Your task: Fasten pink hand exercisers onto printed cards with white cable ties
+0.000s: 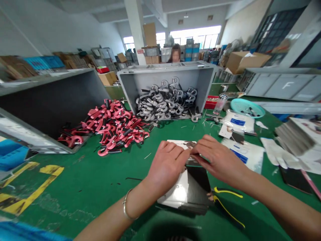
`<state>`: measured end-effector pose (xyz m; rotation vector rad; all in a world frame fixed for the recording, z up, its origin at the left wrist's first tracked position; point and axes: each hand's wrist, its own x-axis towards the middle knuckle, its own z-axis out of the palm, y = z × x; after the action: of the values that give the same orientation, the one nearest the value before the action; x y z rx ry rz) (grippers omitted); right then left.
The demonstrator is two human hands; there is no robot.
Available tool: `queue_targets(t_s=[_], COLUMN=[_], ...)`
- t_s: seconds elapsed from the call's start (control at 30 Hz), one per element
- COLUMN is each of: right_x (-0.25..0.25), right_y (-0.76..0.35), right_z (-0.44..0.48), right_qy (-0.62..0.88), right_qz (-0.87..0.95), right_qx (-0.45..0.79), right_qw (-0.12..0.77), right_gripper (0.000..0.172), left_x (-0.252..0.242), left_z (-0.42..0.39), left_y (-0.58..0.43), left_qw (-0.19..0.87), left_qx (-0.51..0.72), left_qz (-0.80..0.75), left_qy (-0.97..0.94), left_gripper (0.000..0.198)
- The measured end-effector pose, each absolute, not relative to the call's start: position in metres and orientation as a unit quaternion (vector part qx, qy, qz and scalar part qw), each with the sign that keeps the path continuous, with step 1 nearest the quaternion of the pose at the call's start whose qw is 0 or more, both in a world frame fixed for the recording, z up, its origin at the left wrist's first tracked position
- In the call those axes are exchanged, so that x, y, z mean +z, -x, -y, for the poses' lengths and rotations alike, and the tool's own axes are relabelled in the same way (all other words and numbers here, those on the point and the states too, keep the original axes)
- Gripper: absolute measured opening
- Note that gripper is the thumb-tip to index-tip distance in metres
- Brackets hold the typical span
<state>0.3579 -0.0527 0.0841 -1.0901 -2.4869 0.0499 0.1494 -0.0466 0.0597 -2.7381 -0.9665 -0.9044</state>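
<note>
Both hands meet in the middle of the bench over a printed card (175,142), near a stack of glossy printed cards (185,194). My left hand (169,162), a bangle on its wrist, is closed with bent fingers at the card. Opposite it, my right hand (214,157) pinches with thumb and fingers. A small grey piece (190,144) shows between the hands; most of it is covered by fingers, so what each hand grips is unclear. Yellow-handled pliers (225,204) lie open just right of the stack.
Red C-shaped tools (117,127) spill from a tipped grey crate (50,78); grey ones (160,103) fill another crate (168,68). At right are plastic packets (238,122), a turquoise dish (247,106), white gloves (281,154) and a card stack (296,137). A person (175,53) is behind.
</note>
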Motion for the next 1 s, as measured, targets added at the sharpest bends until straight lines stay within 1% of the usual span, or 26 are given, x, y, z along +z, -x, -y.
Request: queue_targets(t_s=[0.07,0.13,0.17,0.23,0.27,0.3,0.33,0.4,0.43,0.5,0.53,0.6,0.63,0.67,0.73,0.77,0.8,0.9,1.0], right_x=[0.088,0.085,0.082,0.072,0.066,0.061,0.056,0.048,0.045,0.040,0.038,0.034,0.031,0.028,0.023,0.022,0.021,0.022,0.025], right_y=[-0.352,-0.356,-0.358,-0.359,-0.357,-0.352,-0.347,-0.335,-0.330,-0.327,-0.328,-0.335,-0.340,-0.344,-0.351,-0.353,-0.353,-0.345,-0.326], right_z=[0.051,0.047,0.044,0.041,0.040,0.041,0.042,0.046,0.048,0.050,0.050,0.048,0.046,0.044,0.041,0.041,0.040,0.041,0.040], right_qy=[0.388,0.389,0.379,0.338,0.318,0.305,0.305,0.329,0.342,0.366,0.377,0.400,0.410,0.417,0.424,0.426,0.425,0.421,0.416], right_qz=[0.888,0.849,0.814,0.721,0.677,0.646,0.627,0.612,0.610,0.601,0.591,0.551,0.527,0.504,0.475,0.470,0.469,0.476,0.512], right_qx=[0.090,0.223,0.308,0.468,0.525,0.561,0.578,0.570,0.558,0.539,0.538,0.544,0.549,0.553,0.559,0.560,0.561,0.560,0.556], right_qw=[0.231,0.278,0.314,0.383,0.406,0.418,0.424,0.438,0.446,0.463,0.469,0.490,0.504,0.516,0.530,0.533,0.533,0.531,0.506], right_gripper=[0.018,0.017,0.020,0.037,0.043,0.044,0.037,0.017,0.012,0.014,0.015,0.016,0.017,0.018,0.020,0.020,0.020,0.019,0.020], left_x=[0.057,0.052,0.050,0.048,0.048,0.049,0.050,0.051,0.049,0.040,0.032,0.011,0.000,-0.011,-0.028,-0.033,-0.035,-0.031,-0.022], left_z=[0.048,0.051,0.053,0.057,0.058,0.060,0.061,0.064,0.066,0.067,0.066,0.063,0.060,0.057,0.052,0.050,0.049,0.052,0.061], left_y=[-0.148,-0.140,-0.136,-0.129,-0.127,-0.127,-0.129,-0.135,-0.138,-0.142,-0.142,-0.137,-0.132,-0.127,-0.114,-0.108,-0.102,-0.090,-0.084], left_qw=[0.010,-0.076,-0.133,-0.248,-0.292,-0.323,-0.341,-0.350,-0.347,-0.321,-0.300,-0.269,-0.277,-0.309,-0.388,-0.410,-0.419,-0.444,-0.540], left_qx=[-0.308,-0.369,-0.409,-0.478,-0.498,-0.506,-0.504,-0.483,-0.469,-0.452,-0.447,-0.431,-0.418,-0.401,-0.386,-0.399,-0.422,-0.498,-0.504], left_qz=[0.330,0.371,0.397,0.441,0.452,0.453,0.448,0.432,0.426,0.435,0.455,0.509,0.531,0.542,0.534,0.530,0.532,0.555,0.537], left_qy=[0.892,0.849,0.810,0.718,0.680,0.659,0.655,0.677,0.692,0.709,0.710,0.695,0.683,0.671,0.644,0.626,0.603,0.496,0.408], left_gripper=[0.018,0.015,0.015,0.014,0.014,0.014,0.013,0.015,0.017,0.017,0.028,0.070,0.081,0.076,0.045,0.034,0.030,0.028,0.032])
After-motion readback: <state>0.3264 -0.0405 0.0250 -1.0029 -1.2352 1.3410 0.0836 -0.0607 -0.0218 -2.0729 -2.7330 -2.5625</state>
